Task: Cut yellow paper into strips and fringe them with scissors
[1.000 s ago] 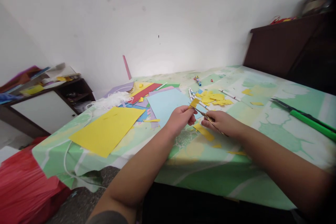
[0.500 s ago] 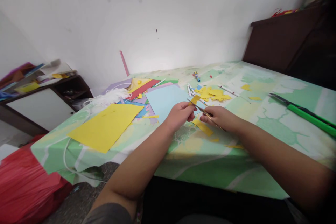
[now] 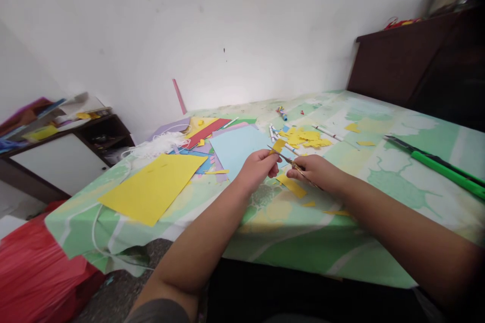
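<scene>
A white wall (image 3: 170,35) backs a table (image 3: 303,250), whose green-patterned tablecloth drapes over the near edge, just below the forearms. A dark brown cabinet (image 3: 397,63) stands at the far right; a low cabinet (image 3: 60,164) at the left bears piled papers, and its uncovered compartment holds things too dark to tell. On the floor below the table's left corner slumps a red plastic bag (image 3: 41,272), contents hidden. A yellow sheet (image 3: 153,186) reaches near the left edge; a broad stretch of cloth separates the right forearm from a green-handled tool (image 3: 443,169). The right hand (image 3: 318,171) is curled around gold-handled scissors (image 3: 287,159), blades against a yellow paper slip (image 3: 280,144) above the table, pinched by the left hand's (image 3: 261,164) thumb and curled fingers.
</scene>
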